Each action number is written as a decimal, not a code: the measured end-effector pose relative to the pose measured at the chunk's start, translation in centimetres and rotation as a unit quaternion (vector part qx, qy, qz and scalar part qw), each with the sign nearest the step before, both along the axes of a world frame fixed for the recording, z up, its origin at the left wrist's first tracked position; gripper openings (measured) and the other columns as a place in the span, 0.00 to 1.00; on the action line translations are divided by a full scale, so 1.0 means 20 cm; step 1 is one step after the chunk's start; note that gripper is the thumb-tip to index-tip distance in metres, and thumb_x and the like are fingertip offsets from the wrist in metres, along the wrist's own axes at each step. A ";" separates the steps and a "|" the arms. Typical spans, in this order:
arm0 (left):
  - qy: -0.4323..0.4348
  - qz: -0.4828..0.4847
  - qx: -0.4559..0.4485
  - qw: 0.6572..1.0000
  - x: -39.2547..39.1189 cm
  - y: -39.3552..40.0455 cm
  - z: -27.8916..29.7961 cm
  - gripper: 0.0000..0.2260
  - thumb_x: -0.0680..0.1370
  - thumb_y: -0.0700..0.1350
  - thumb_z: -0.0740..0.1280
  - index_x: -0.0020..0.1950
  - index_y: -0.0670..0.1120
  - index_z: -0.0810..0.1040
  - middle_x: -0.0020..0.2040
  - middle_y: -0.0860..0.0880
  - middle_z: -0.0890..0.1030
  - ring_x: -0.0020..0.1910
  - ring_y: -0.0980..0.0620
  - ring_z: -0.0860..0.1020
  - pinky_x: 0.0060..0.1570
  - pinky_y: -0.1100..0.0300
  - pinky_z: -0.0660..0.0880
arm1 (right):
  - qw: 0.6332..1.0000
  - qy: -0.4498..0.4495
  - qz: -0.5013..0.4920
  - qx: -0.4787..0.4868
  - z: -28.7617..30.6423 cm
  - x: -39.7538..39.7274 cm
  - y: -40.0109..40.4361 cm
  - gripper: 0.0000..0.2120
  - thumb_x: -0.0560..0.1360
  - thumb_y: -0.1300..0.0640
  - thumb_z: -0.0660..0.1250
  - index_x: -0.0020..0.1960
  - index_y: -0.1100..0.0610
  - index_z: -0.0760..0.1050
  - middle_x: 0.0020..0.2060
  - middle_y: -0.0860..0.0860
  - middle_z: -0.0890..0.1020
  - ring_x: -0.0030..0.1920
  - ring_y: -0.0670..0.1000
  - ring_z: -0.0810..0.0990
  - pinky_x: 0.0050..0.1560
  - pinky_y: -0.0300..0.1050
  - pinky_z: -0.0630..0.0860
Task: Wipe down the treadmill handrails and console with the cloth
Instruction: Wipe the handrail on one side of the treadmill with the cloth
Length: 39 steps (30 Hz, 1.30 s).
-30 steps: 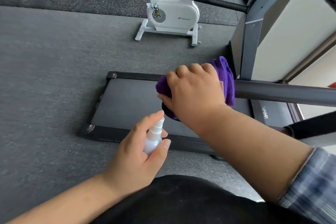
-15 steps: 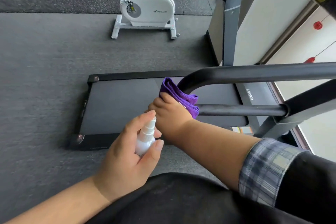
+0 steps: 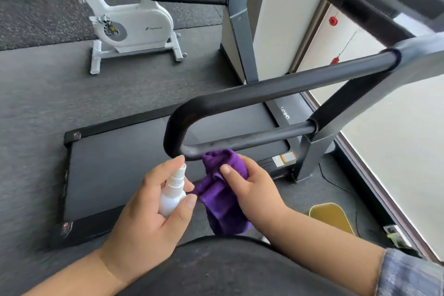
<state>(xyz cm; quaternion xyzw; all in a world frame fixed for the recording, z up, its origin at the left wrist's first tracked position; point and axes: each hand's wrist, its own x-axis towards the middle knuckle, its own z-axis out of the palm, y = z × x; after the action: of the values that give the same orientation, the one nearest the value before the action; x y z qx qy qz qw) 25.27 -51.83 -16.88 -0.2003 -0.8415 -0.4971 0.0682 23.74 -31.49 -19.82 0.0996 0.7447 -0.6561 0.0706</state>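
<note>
I'm gripping the cloth (image 3: pixel 222 196) in my right hand (image 3: pixel 252 185), fingers curled round it, just under the handrail (image 3: pixel 240 144); it's hanging soft, floppy, best bunched. Left hand (image 3: pixel 149 211) is clamping the bottle (image 3: pixel 173 193).

The right hand (image 3: pixel 249 185), clamped over the handrail (image 3: pixel 240 144) a second ago, is now off the bar and just below its curved end, thumb up, gripping the purple cloth (image 3: pixel 223 194). The cloth, wrapped around the handrail earlier, now hangs bunched from that hand, only its top edge near the bar's underside. The left hand (image 3: pixel 146 214) with the white spray bottle (image 3: pixel 173 192) has come closer to the handrail, its nozzle just beside the bend.
</note>
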 end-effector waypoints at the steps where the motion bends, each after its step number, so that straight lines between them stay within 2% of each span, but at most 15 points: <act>1: -0.008 -0.006 -0.005 1.000 -0.01 0.03 0.00 0.26 0.74 0.53 0.65 0.69 0.70 0.61 0.51 0.60 0.78 0.50 0.58 0.79 0.51 0.74 0.71 | 0.999 -0.020 -0.039 -0.019 -0.01 0.01 0.06 0.06 0.79 0.49 0.68 0.55 0.45 0.80 0.46 0.43 0.86 0.49 0.44 0.84 0.56 0.46 0.78; 6: -0.035 -0.024 -0.042 0.998 -0.07 0.26 0.01 0.25 0.74 0.54 0.67 0.65 0.74 0.62 0.52 0.62 0.78 0.50 0.60 0.78 0.48 0.76 0.70 | 0.978 -0.041 -0.170 -0.113 0.01 0.00 0.33 0.10 0.81 0.46 0.63 0.51 0.47 0.83 0.46 0.50 0.87 0.49 0.52 0.85 0.55 0.51 0.80; 8: -0.045 -0.027 -0.046 0.998 -0.11 0.36 0.02 0.26 0.77 0.51 0.69 0.62 0.77 0.62 0.52 0.63 0.78 0.50 0.61 0.78 0.48 0.77 0.69 | 0.973 -0.029 -0.198 -0.112 0.03 -0.04 0.44 0.12 0.80 0.44 0.63 0.50 0.47 0.83 0.45 0.51 0.86 0.49 0.53 0.85 0.57 0.55 0.80; 11: -0.077 -0.020 -0.038 0.996 -0.16 0.52 0.05 0.26 0.72 0.51 0.65 0.60 0.79 0.62 0.51 0.64 0.77 0.51 0.61 0.77 0.48 0.78 0.69 | 0.972 0.018 -0.220 -0.074 0.07 -0.15 0.63 0.12 0.77 0.41 0.62 0.48 0.44 0.82 0.44 0.48 0.86 0.48 0.51 0.84 0.60 0.59 0.79; 13: -0.091 -0.012 -0.043 0.995 -0.18 0.61 0.06 0.25 0.71 0.53 0.64 0.59 0.79 0.62 0.52 0.64 0.77 0.50 0.61 0.77 0.47 0.77 0.69 | 0.971 0.067 -0.223 -0.051 0.12 -0.24 0.75 0.10 0.79 0.44 0.62 0.52 0.44 0.81 0.43 0.45 0.86 0.47 0.46 0.84 0.56 0.53 0.81; 14: -0.097 -0.007 -0.046 0.994 -0.18 0.65 0.07 0.25 0.71 0.54 0.64 0.59 0.79 0.62 0.52 0.64 0.77 0.50 0.61 0.77 0.47 0.76 0.70 | 0.971 0.090 -0.219 -0.046 0.15 -0.27 0.82 0.09 0.81 0.48 0.62 0.55 0.47 0.80 0.40 0.42 0.86 0.44 0.42 0.84 0.51 0.46 0.82; 16: -0.107 0.006 -0.053 0.993 -0.20 0.73 0.08 0.25 0.70 0.54 0.64 0.59 0.80 0.62 0.52 0.65 0.77 0.49 0.61 0.77 0.46 0.72 0.72 | 0.975 0.122 -0.181 -0.039 0.19 -0.36 0.93 0.07 0.83 0.57 0.62 0.57 0.55 0.77 0.34 0.41 0.85 0.36 0.39 0.84 0.38 0.36 0.80; 18: -0.113 0.027 -0.060 0.991 -0.20 0.80 0.07 0.25 0.70 0.54 0.64 0.58 0.81 0.62 0.52 0.65 0.77 0.49 0.60 0.78 0.46 0.72 0.72 | 0.984 0.143 -0.108 0.020 0.17 -0.46 1.03 0.07 0.81 0.53 0.64 0.58 0.51 0.76 0.40 0.48 0.87 0.41 0.48 0.86 0.42 0.48 0.83; 20: -0.118 0.051 -0.065 0.990 -0.21 0.86 0.07 0.25 0.70 0.54 0.65 0.58 0.81 0.62 0.52 0.64 0.78 0.50 0.60 0.77 0.45 0.76 0.70 | 0.971 0.170 -0.037 0.166 0.07 -0.56 1.12 0.11 0.77 0.45 0.65 0.58 0.44 0.75 0.48 0.47 0.86 0.49 0.51 0.85 0.49 0.58 0.81; 23: -0.127 0.085 -0.071 0.986 -0.20 0.93 0.05 0.25 0.72 0.55 0.67 0.59 0.81 0.61 0.52 0.64 0.78 0.50 0.60 0.77 0.45 0.73 0.71 | 0.907 0.223 0.066 0.352 -0.11 -0.67 1.18 0.16 0.76 0.44 0.66 0.61 0.47 0.76 0.54 0.42 0.82 0.56 0.49 0.80 0.60 0.53 0.74; 27: -0.137 0.132 -0.088 0.978 -0.18 1.00 0.04 0.25 0.72 0.56 0.66 0.60 0.80 0.60 0.52 0.65 0.78 0.51 0.60 0.78 0.47 0.64 0.71 | 0.835 0.162 0.232 0.472 -0.27 -0.73 1.13 0.27 0.78 0.34 0.56 0.71 0.46 0.69 0.65 0.45 0.77 0.66 0.52 0.74 0.70 0.53 0.64; 30: -0.140 0.165 -0.087 0.973 -0.15 1.05 0.05 0.24 0.70 0.60 0.65 0.60 0.80 0.60 0.52 0.65 0.77 0.52 0.61 0.77 0.47 0.65 0.70 | 0.803 0.172 0.273 0.501 -0.30 -0.74 1.11 0.31 0.79 0.33 0.50 0.76 0.47 0.63 0.71 0.46 0.72 0.70 0.53 0.70 0.73 0.56 0.60; 34: -0.139 0.195 -0.075 0.968 -0.11 1.09 0.04 0.23 0.69 0.62 0.63 0.60 0.80 0.61 0.52 0.65 0.77 0.52 0.61 0.77 0.49 0.69 0.70 | 0.786 0.188 0.330 0.488 -0.29 -0.79 1.12 0.36 0.77 0.31 0.52 0.79 0.49 0.58 0.74 0.48 0.68 0.72 0.53 0.67 0.73 0.52 0.59; 37: -0.141 0.205 -0.079 0.965 -0.10 1.13 0.02 0.26 0.72 0.55 0.66 0.60 0.80 0.60 0.52 0.64 0.77 0.53 0.60 0.77 0.50 0.69 0.70 | 0.770 0.187 0.382 0.476 -0.28 -0.83 1.12 0.42 0.73 0.29 0.61 0.79 0.49 0.55 0.74 0.49 0.68 0.71 0.55 0.69 0.72 0.51 0.63; 39: -0.138 0.205 -0.078 0.966 -0.10 1.15 0.01 0.25 0.73 0.56 0.66 0.62 0.79 0.60 0.52 0.64 0.77 0.53 0.59 0.78 0.50 0.73 0.70 | 0.781 0.162 0.399 0.451 -0.26 -0.86 1.14 0.43 0.71 0.34 0.70 0.78 0.50 0.56 0.72 0.50 0.71 0.69 0.54 0.71 0.70 0.49 0.66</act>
<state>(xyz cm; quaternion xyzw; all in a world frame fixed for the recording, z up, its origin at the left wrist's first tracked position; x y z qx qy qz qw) 23.22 -28.81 -16.73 0.0429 -0.9021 -0.4280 0.0357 6.57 -8.60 -25.01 -0.2942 0.9292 -0.1648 0.1512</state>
